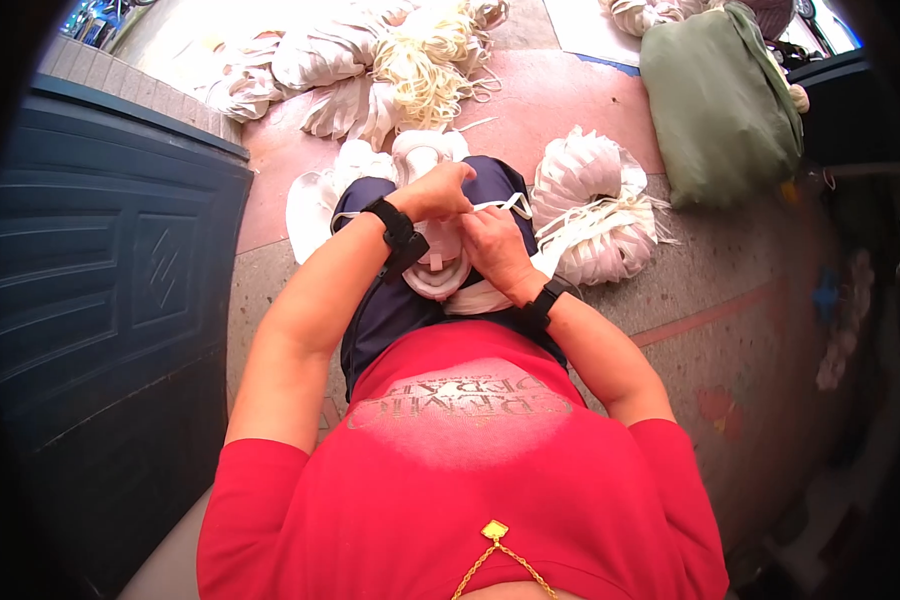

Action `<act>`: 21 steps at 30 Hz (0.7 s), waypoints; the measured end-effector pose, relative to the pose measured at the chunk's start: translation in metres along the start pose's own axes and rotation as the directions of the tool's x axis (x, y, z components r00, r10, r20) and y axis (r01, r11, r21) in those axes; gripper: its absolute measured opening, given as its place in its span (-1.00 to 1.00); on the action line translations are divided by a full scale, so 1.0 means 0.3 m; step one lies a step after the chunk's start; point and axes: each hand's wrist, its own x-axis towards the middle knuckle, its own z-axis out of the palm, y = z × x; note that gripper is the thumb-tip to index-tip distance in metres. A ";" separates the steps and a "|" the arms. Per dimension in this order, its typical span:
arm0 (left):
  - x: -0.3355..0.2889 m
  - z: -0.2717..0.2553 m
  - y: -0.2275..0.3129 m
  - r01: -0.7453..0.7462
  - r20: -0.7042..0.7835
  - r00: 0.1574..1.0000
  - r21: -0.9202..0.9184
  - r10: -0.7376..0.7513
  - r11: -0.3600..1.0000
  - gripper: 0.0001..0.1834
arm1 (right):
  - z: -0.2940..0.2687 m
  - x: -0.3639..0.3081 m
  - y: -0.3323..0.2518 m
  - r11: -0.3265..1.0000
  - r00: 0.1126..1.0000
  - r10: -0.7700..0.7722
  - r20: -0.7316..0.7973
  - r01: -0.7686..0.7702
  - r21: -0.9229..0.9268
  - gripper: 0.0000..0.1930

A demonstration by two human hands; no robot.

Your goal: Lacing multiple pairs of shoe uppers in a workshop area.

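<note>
A white and pale pink shoe upper [438, 275] lies across my lap, its rounded end toward my body. Over its middle, my left hand [438, 192] is closed, fingers bent together near the right hand. Close beside it, my right hand [498, 246] is also closed, with the fingertips pinched. A white shoelace [513, 204] runs from between the two hands and loops out to the right over my knee. The hands cover the middle of the upper and the lace's other end. More white uppers [358, 165] rest at my knees, partly behind the left forearm.
Right of my knee sits a tied round bundle of white uppers [590, 190]. Ahead lie more white bundles [320, 55] and a heap of cream laces [425, 75]. A stuffed green sack [720, 105] stands far right. A dark blue panelled door [110, 240] borders the left side.
</note>
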 end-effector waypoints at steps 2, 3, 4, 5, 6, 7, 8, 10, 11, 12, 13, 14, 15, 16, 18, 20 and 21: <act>-0.005 -0.013 0.014 0.011 0.028 1.000 -0.033 -0.010 0.999 -0.43 | -0.008 0.008 0.002 0.994 0.997 -0.060 0.051 0.064 -0.084 -0.90; -0.010 -0.025 0.021 0.089 0.037 0.996 -0.225 -0.083 0.970 -0.41 | -0.006 0.011 0.001 0.987 0.994 -0.074 0.077 0.084 -0.140 -0.86; -0.019 -0.041 0.027 0.162 0.057 0.987 -0.408 -0.152 0.899 -0.39 | -0.005 0.014 -0.003 0.987 0.995 -0.072 0.074 0.082 -0.137 -0.86; -0.040 -0.064 0.039 0.165 0.062 0.986 -0.566 -0.158 0.808 -0.36 | -0.016 0.028 -0.021 0.962 0.986 -0.049 0.162 0.090 -0.259 -0.87; -0.062 -0.078 0.043 0.122 0.026 0.990 -0.657 -0.140 0.744 -0.39 | -0.032 0.043 -0.040 0.920 0.969 -0.015 0.246 0.110 -0.376 -0.88; -0.084 -0.096 0.046 0.106 0.001 0.989 -0.688 -0.146 0.718 -0.42 | -0.049 0.064 -0.053 0.901 0.953 0.000 0.302 0.131 -0.413 -0.90; -0.100 -0.114 0.046 0.087 -0.024 0.989 -0.715 -0.149 0.693 -0.45 | -0.047 0.075 -0.047 0.902 0.955 0.000 0.297 0.128 -0.413 -0.90; -0.116 -0.131 0.014 0.085 -0.023 0.987 -0.759 -0.158 0.645 -0.48 | -0.040 0.095 -0.030 0.892 0.943 -0.118 0.311 0.238 -0.384 -0.92; -0.121 -0.138 0.009 0.080 -0.024 0.986 -0.804 -0.168 0.589 -0.50 | -0.036 0.101 -0.020 0.883 0.928 -0.175 0.329 0.296 -0.365 -0.93; -0.119 -0.138 0.009 0.077 -0.028 0.986 -0.803 -0.166 0.591 -0.50 | -0.035 0.101 -0.012 0.882 0.929 -0.178 0.326 0.297 -0.366 -0.93; -0.114 -0.132 0.011 0.079 -0.025 0.983 -0.839 -0.183 0.539 -0.59 | -0.034 0.100 -0.005 0.924 0.955 -0.242 0.171 0.281 -0.260 -0.93; -0.111 -0.121 0.017 0.082 -0.019 0.979 -0.873 -0.202 0.480 -0.68 | -0.043 0.102 -0.009 0.949 0.960 -0.281 0.012 0.280 -0.145 -0.91; -0.111 -0.104 0.035 0.092 -0.038 0.968 -0.866 -0.249 0.492 -0.82 | -0.090 0.145 -0.058 0.955 0.950 -0.292 -0.114 0.283 -0.087 -0.91; -0.100 -0.075 0.039 0.093 -0.038 0.966 -0.870 -0.254 0.484 -0.82 | -0.147 0.199 -0.113 0.946 0.912 -0.318 -0.258 0.322 -0.027 -0.88; -0.048 -0.037 0.012 0.108 0.035 0.942 -0.973 -0.334 0.202 -0.88 | -0.334 0.299 -0.223 0.940 0.850 -0.320 -0.419 0.341 -0.024 -0.87; 0.008 0.002 -0.003 0.198 0.125 0.977 -0.837 -0.173 0.511 -0.90 | -0.497 0.382 -0.237 0.901 0.627 -0.361 -0.690 0.426 -0.085 -0.82; -0.018 -0.011 0.052 0.303 0.158 0.945 -0.746 -0.285 0.592 -0.90 | -0.584 0.386 -0.255 0.925 0.644 -0.316 -0.696 0.372 -0.076 -0.84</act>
